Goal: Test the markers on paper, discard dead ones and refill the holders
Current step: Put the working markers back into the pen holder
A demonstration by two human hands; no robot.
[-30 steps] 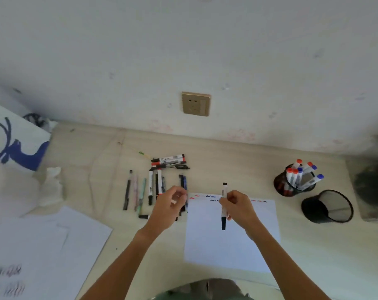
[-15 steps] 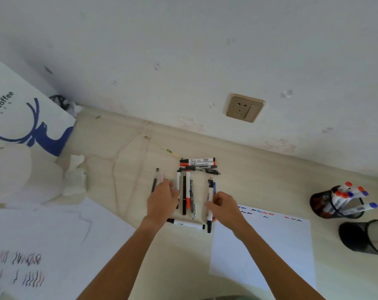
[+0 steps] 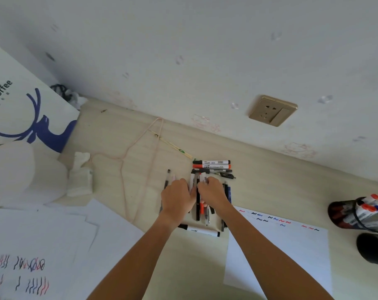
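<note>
A row of markers and pens (image 3: 198, 210) lies on the desk, with two red-capped markers (image 3: 211, 164) crosswise above it and one white marker (image 3: 202, 231) crosswise below. Both hands are over this row. My left hand (image 3: 176, 199) lies on its left part, thumb beside a white marker (image 3: 192, 180). My right hand (image 3: 213, 194) has its fingers curled round the top end of a pale marker (image 3: 204, 179). A dark marker (image 3: 227, 192) lies just right of that hand. The test paper (image 3: 276, 254) with short red, blue and black squiggles lies to the right.
At the right edge stand a black mesh holder (image 3: 343, 215) full of markers and an empty one (image 3: 373, 251) in front of it. Scribbled sheets (image 3: 43, 245) cover the left. A coffee bag (image 3: 21, 105), crumpled tissue (image 3: 79, 176) and pink cord (image 3: 140, 169) lie further back.
My right hand carried a black marker from the test paper to the row, laid it at the right side and moved left onto the middle markers. My left hand stayed over the row.
</note>
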